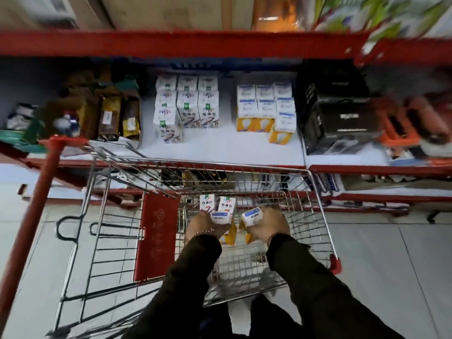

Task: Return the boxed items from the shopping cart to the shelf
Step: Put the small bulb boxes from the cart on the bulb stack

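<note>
Both my hands are down inside the wire shopping cart (315, 216). My left hand (203, 226) grips a white-and-yellow bulb box (221, 218). My right hand (267, 225) grips a second, similar bulb box (252, 216), tilted. Two white boxes with coloured print (217, 204) stand upright in the cart just beyond my hands. On the white shelf (220, 148) above the cart sit a stack of matching white printed boxes (187, 104) and, to its right, a stack of white-and-yellow bulb boxes (266, 106).
A black boxed appliance (340, 116) stands right of the bulb stack. Brown and gold packets (110, 113) crowd the shelf's left. The cart's red child-seat flap (156, 236) lies left of my hands. Red shelf rails (171, 42) run above and below. Bare shelf lies before the stacks.
</note>
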`<state>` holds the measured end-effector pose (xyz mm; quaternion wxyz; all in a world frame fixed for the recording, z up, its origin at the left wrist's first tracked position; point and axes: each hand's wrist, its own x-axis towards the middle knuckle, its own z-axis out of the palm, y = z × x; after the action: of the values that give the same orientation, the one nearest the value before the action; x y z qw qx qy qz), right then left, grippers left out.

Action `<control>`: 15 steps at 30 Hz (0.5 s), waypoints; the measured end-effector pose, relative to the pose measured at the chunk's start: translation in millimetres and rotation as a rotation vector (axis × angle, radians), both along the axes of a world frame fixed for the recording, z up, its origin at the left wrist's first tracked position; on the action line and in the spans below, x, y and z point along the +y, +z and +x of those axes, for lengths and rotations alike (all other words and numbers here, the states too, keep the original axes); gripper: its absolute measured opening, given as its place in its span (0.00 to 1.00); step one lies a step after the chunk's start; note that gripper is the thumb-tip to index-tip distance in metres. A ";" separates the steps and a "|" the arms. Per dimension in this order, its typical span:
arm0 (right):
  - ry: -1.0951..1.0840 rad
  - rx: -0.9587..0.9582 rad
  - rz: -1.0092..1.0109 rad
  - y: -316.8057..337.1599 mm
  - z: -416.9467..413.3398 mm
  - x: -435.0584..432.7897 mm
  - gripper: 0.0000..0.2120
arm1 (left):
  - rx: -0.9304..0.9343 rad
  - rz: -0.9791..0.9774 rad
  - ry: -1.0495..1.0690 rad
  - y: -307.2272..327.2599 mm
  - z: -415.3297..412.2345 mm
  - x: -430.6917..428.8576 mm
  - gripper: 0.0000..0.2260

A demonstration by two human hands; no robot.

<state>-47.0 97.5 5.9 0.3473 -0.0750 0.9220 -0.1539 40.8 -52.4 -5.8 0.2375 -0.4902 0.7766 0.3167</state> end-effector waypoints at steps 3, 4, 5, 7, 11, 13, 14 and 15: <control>0.007 0.090 -0.008 28.7 -19.3 4.8 0.21 | 0.067 -0.034 -0.016 32.4 -22.9 3.2 0.32; 0.002 0.130 -0.028 38.1 -27.3 5.2 0.21 | 0.094 -0.046 -0.030 42.6 -31.7 2.7 0.31; -0.002 0.167 -0.048 46.8 -34.4 4.8 0.23 | 0.113 -0.059 -0.043 52.1 -39.6 1.2 0.30; -0.017 0.247 -0.083 66.7 -49.9 5.5 0.27 | 0.156 -0.120 -0.059 74.5 -56.3 -0.8 0.32; -0.061 0.404 -0.208 98.7 -83.8 4.4 0.35 | 0.300 -0.245 -0.033 114.5 -92.7 -5.2 0.34; -0.074 0.464 -0.248 110.6 -102.5 1.4 0.32 | 0.378 -0.280 -0.016 127.6 -112.8 -7.4 0.35; -0.073 0.487 -0.264 114.4 -112.5 -1.2 0.29 | 0.414 -0.307 -0.011 131.8 -122.9 -9.4 0.35; -0.075 0.500 -0.275 117.0 -121.3 -4.4 0.27 | 0.447 -0.333 -0.011 134.3 -131.9 -11.7 0.34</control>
<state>-168.2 93.1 122.9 0.0899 -0.1228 0.9517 -0.2668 -91.0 -64.0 128.5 -0.0219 -0.4361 0.8538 0.2835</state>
